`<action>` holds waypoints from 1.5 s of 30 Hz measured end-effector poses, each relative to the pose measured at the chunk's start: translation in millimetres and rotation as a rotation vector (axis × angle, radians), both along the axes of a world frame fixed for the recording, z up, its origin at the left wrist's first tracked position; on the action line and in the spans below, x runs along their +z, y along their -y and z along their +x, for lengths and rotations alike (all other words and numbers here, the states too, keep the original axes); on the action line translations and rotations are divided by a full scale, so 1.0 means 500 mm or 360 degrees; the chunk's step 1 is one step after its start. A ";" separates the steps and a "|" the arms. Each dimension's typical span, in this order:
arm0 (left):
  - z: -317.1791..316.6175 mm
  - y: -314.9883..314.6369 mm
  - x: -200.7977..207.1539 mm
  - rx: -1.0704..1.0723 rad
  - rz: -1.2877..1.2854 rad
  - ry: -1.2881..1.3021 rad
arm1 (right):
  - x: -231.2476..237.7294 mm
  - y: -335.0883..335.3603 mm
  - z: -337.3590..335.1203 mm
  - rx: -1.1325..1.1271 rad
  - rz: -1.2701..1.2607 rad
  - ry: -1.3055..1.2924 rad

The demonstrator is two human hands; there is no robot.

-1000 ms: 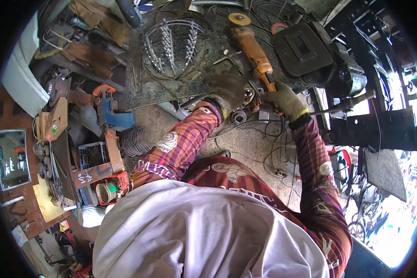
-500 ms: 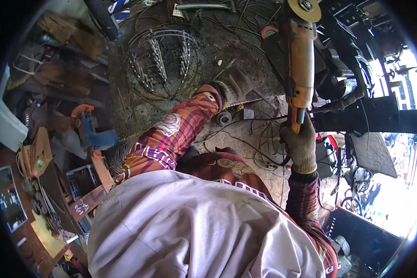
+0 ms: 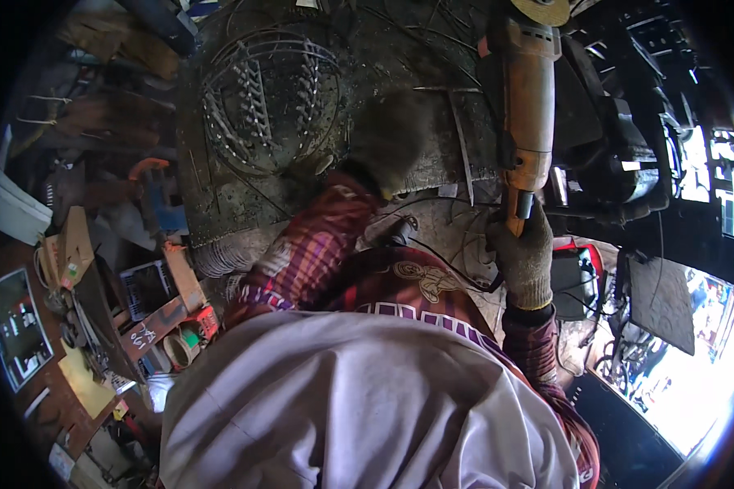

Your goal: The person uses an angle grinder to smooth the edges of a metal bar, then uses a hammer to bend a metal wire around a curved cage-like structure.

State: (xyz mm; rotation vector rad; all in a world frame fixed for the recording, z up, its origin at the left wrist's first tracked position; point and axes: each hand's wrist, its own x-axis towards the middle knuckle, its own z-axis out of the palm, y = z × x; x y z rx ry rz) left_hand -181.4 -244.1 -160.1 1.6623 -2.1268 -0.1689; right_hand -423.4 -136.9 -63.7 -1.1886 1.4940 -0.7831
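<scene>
My right hand (image 3: 523,257), in a grey knitted glove, is closed round the rear handle of an angle grinder (image 3: 530,106). The grinder points away from me, its tan disc (image 3: 540,10) cut off by the top of the view. My left hand (image 3: 391,138), also gloved, is over the near part of the dark metal workbench (image 3: 220,208). Motion and shadow smear its fingers, so I cannot see whether they hold anything. Left of it lies a round wire frame (image 3: 273,102) with twisted bars across it. A thin pointed metal strip (image 3: 461,151) juts over the bench's near edge.
A blue clamp-like tool with an orange part (image 3: 167,208) stands left of the bench. Loose wires and rods lie across the bench top. Dark machinery (image 3: 628,151) is on the right, with a grey plate (image 3: 661,301) below it. A cable (image 3: 440,257) hangs below the bench edge.
My left hand has shifted left and is now blurred. The thin strip at the bench edge has come into plain sight. My right hand keeps its hold on the grinder. The view has darkened.
</scene>
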 end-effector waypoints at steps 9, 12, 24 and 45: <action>-0.022 0.047 0.042 0.0414 0.0459 0.0366 | -0.042 0.106 -0.055 0.0303 -0.0162 -0.0255; -0.058 0.041 0.052 0.0279 0.0068 -0.0011 | -0.043 0.123 -0.062 0.0333 -0.0221 -0.0362; -0.180 -0.038 0.111 0.0216 0.0590 -0.3307 | -0.098 0.073 -0.056 0.0359 -0.0936 -0.1106; -0.064 -0.107 0.084 0.0701 0.0788 -0.3044 | -0.049 0.080 0.063 0.0728 0.0451 -0.0326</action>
